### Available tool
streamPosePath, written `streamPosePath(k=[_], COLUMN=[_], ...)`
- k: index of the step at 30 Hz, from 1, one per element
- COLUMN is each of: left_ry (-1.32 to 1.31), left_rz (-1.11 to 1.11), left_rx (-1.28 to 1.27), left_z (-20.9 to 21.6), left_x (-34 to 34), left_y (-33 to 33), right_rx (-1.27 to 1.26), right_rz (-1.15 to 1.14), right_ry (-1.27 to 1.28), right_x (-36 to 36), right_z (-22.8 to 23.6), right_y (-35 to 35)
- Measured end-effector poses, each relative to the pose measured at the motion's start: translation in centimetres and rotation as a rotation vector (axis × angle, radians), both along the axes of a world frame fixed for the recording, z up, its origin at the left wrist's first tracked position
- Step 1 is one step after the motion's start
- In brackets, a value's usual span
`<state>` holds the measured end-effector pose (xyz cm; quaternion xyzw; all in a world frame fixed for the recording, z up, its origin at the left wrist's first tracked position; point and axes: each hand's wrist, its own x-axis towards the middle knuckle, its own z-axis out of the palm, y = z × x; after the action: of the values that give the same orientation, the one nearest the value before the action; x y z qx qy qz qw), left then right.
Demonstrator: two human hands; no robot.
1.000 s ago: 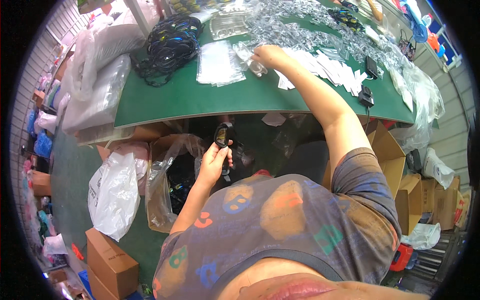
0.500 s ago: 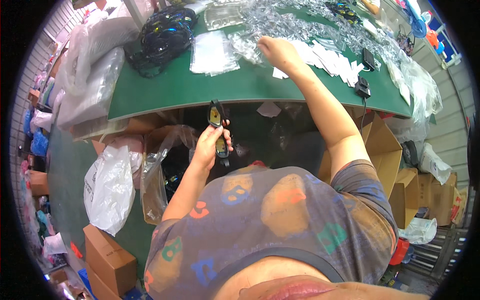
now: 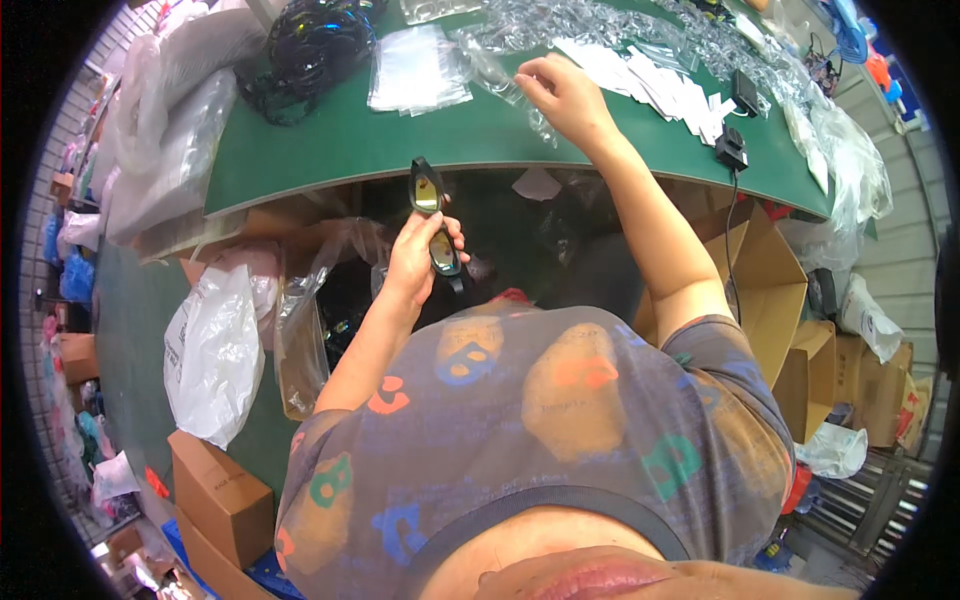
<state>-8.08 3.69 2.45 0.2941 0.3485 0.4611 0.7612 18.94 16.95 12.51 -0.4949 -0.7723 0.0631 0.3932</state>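
My left hand [image 3: 425, 250] is closed around a pair of swimming goggles [image 3: 444, 250] with dark frames and yellowish mirrored lenses. It holds them upright just in front of the table's near edge. Over the green table [image 3: 400, 150], my right hand [image 3: 565, 95] has its fingers curled at a crinkled clear plastic piece [image 3: 543, 128], seemingly pinching it; the exact contact is hard to make out. To its left lies a stack of clear flat bags [image 3: 418, 72]. White paper slips [image 3: 660, 92] are fanned out to its right.
A heap of dark goggles [image 3: 320, 50] sits at the back left. Clear plastic pieces [image 3: 610, 25] spread across the far side. A black adapter [image 3: 731, 150] with a cable lies at the right edge. Cardboard boxes [image 3: 765, 290] stand below right, and a white plastic bag [image 3: 215, 350] hangs lower left.
My right hand has come slightly toward me and right, and clear plastic now trails below its fingers. My left hand still holds the goggles, turned a little. The whole view has shifted slightly.
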Motion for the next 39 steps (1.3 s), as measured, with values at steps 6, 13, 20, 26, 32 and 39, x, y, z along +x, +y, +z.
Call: streamPosePath(k=[6, 13, 20, 26, 32, 39], left_ry=[-0.037, -0.051, 0.054, 0.219, 1.238, 1.646], left_rz=[0.104, 0.182, 0.045, 0.045, 0.089, 0.168], left_rx=[-0.016, 0.131, 0.128, 0.360, 0.986, 1.065], left_z=[0.5, 1.8, -0.2, 0.6, 4.5, 4.1], left_x=[0.9, 3.4, 2.6, 0.5, -1.7, -6.9], left_y=[0.8, -0.2, -1.1, -1.0, -0.3, 1.5], right_rx=[-0.857, -0.329, -0.292, -0.174, -0.799, -0.727], right_rz=[0.411, 0.160, 0.128, 0.223, 0.553, 0.416], right_ry=[0.599, 0.144, 0.164, 0.377, 0.493, 0.030], right_x=[-5.7, -9.1, -8.9, -7.3, -5.6, -1.2], right_z=[-2.0, -5.0, -6.3, -5.9, -7.1, -3.9], right_y=[-11.2, -12.2, -12.1, -12.0, -12.2, -15.4])
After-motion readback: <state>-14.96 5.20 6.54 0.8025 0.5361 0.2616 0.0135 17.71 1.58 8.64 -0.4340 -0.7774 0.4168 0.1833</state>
